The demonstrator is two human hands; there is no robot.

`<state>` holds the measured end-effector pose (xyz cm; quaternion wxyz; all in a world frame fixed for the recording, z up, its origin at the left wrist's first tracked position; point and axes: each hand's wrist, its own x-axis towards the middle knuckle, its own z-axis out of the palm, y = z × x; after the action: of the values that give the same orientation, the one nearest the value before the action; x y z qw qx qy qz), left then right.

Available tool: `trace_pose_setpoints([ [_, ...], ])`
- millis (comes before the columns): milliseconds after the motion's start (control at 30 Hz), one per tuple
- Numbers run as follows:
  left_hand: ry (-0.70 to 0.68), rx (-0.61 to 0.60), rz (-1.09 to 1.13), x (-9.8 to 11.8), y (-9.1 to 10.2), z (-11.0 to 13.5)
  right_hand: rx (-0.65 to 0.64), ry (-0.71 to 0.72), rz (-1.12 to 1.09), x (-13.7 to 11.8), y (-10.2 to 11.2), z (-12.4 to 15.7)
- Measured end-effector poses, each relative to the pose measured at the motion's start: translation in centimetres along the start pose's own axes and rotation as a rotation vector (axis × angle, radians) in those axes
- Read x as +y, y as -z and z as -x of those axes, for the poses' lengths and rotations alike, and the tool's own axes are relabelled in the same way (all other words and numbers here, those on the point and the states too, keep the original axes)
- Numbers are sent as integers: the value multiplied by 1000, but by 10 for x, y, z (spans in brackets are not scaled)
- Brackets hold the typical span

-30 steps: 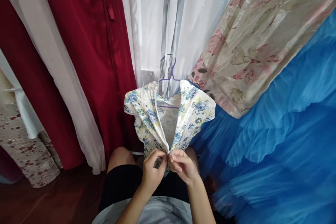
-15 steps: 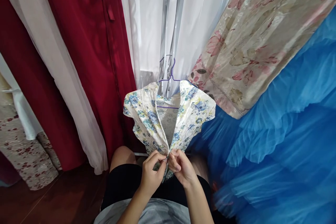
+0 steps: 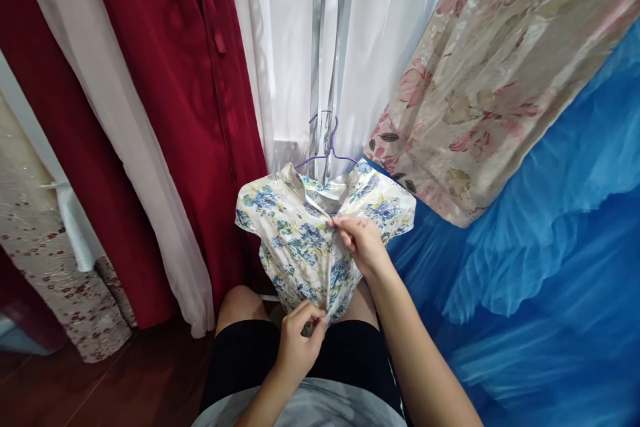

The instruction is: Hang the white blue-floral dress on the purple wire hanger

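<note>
A white dress (image 3: 305, 230) with blue and yellow flowers and short cap sleeves hangs on a purple wire hanger (image 3: 332, 147). A zipper (image 3: 329, 267) runs down its middle, closed up to my right hand; above that the neckline parts in a V. My right hand (image 3: 361, 239) pinches the top of the closed stretch, its fingertips hiding the zipper pull. Lower down, near my lap, my left hand (image 3: 303, 333) grips the dress between thumb and fingers beside the zipper. The dress's bottom is hidden behind my hands and knees.
Dark red drapes (image 3: 165, 113) and pale sheer cloth (image 3: 135, 147) hang on the left. White fabric (image 3: 285, 47) with silvery ribbons (image 3: 319, 27) is behind the hanger. To the right hang a beige floral garment (image 3: 480, 93) and ruffled blue tulle (image 3: 540, 280). Reddish tiles (image 3: 110, 380) cover the floor.
My right hand has moved up along the zipper to the chest, and the front has closed beneath it. My left hand has stayed low, moving slightly down.
</note>
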<state>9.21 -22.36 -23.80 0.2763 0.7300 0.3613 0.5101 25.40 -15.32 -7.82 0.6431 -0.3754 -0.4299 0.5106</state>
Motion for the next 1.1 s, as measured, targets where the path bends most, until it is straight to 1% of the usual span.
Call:
trace_pose_setpoints([
  [100, 18, 10, 0, -3, -2, 3, 20, 41, -10, -29, -15, -35],
  [200, 27, -17, -1, -11, -9, 7, 62, 66, -63, -49, -24, -55],
  [300, 73, -34, 14, -20, -12, 8, 61, 111, -80, -59, -25, -56],
  [367, 116, -91, 46, -21, -8, -1, 40, 144, -56, -60, -23, -49],
  [433, 124, -159, 100, -12, 2, -23, 13, 170, -34, -58, -20, -40],
  [467, 104, -163, 125, -3, 9, -39, -5, 173, -30, -56, -18, -36],
  [533, 15, -87, 145, 21, 25, -79, -42, 168, -37, -53, -15, -29],
  [600, -119, 51, 156, 51, 41, -123, -71, 158, -55, -50, -11, -24],
  [633, -181, 89, 163, 65, 47, -145, -78, 156, -64, -49, -10, -22],
  [700, -266, 78, 166, 87, 54, -181, -83, 156, -77, -47, -7, -20],
  [733, -291, 43, 154, 94, 55, -195, -79, 159, -82, -46, -6, -20],
  [767, -316, 3, 123, 100, 54, -206, -70, 165, -82, -44, -5, -20],
  [833, -366, -46, 33, 106, 48, -218, -36, 197, -38, -38, -3, -24],
  [900, -417, -25, -40, 110, 44, -222, 34, 288, 109, -28, -1, -30],
  [967, -459, 69, -54, 112, 47, -225, 111, 378, 319, -14, -1, -36],
  [1000, -475, 129, -46, 113, 52, -228, 132, 401, 407, -6, 0, -37],
  [1033, -484, 194, -36, 111, 60, -233, 141, 409, 468, 1, 0, -38],
  [1100, -464, 320, 0, 102, 82, -246, 132, 401, 519, 14, 1, -34],
])
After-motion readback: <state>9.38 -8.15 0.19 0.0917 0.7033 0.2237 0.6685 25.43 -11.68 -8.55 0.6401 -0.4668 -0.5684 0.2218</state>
